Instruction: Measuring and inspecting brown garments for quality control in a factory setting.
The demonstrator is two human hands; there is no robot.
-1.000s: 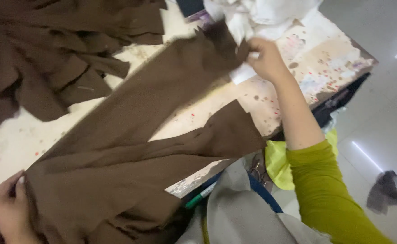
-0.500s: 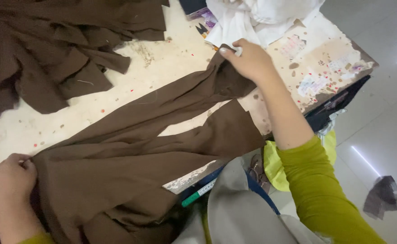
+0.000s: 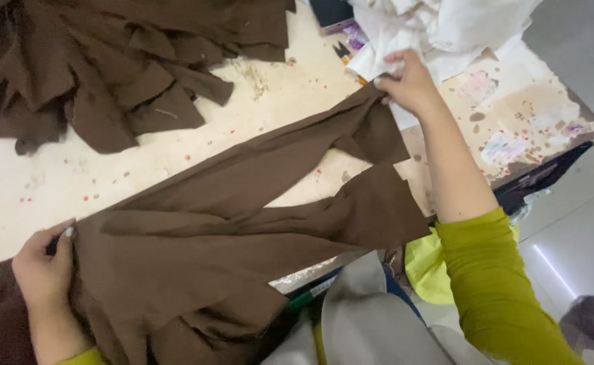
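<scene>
A person in lime-green sleeves stretches a pair of brown trousers across a worn, stained worktable, seen from a head-worn camera. The right hand is closed on the end of one trouser leg, pinching the cloth between thumb and fingers at the far side of the worktable, just in front of a heap of white fabric. The left hand is closed on the waist end of the trousers at the near edge of the worktable, fingers curled over the fabric and a small dark object partly hidden in the grip; what that object is cannot be told. The trousers lie diagonally on the worktable between the two hands, one leg drawn fairly straight toward the right hand, the second leg lying looser beside it with its cuff reaching the worktable's near edge. The waist part spills over that edge toward the person's lap.

A pile of brown cloth pieces of the same colour sits at the far left of the worktable, well apart from the stretched trousers. Small red specks dot the bare tabletop between them. Beyond the worktable's right corner, a dark crumpled rag lies on the pale floor. A grey garment lies below the worktable's near edge, against the person's body.
</scene>
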